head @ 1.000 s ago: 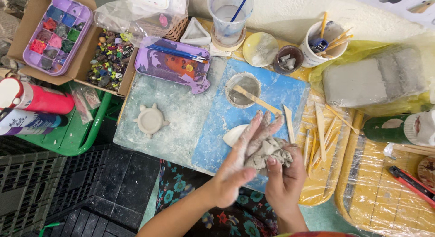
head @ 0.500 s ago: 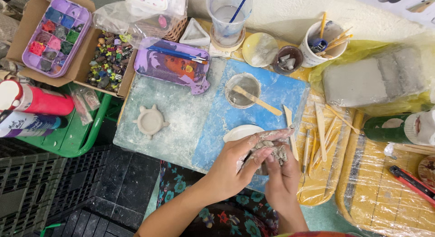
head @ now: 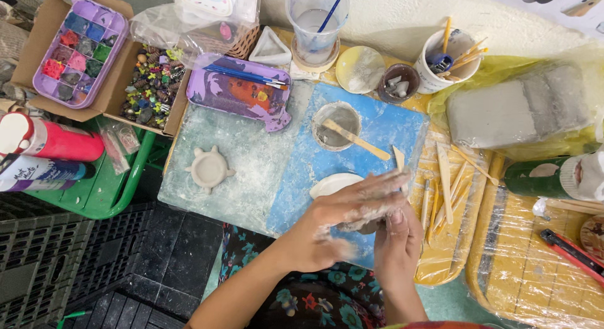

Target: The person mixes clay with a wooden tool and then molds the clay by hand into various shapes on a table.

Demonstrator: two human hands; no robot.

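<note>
Between my palms, over the near edge of the blue board (head: 377, 140), lay a lump of grey clay (head: 362, 226). My left hand (head: 343, 219) pressed flat across it, fingers together; my right hand (head: 396, 241) cupped it from below, fingers curled. Squeezing too hard risked cracking it; the white clay dish (head: 332, 183) just beyond my fingers risked being knocked.

Left hand (head: 333, 225) lies over right hand (head: 396, 241), a lump of grey clay (head: 363, 226) pressed between them, above the near edge of the blue work board (head: 384, 124). White oval clay piece (head: 332, 184) just behind the hands. Small clay bowl holding a wooden stick (head: 336, 125) further back. Turtle-shaped clay dish (head: 209, 170) well left. Wooden modelling sticks (head: 445, 178) right.
</note>
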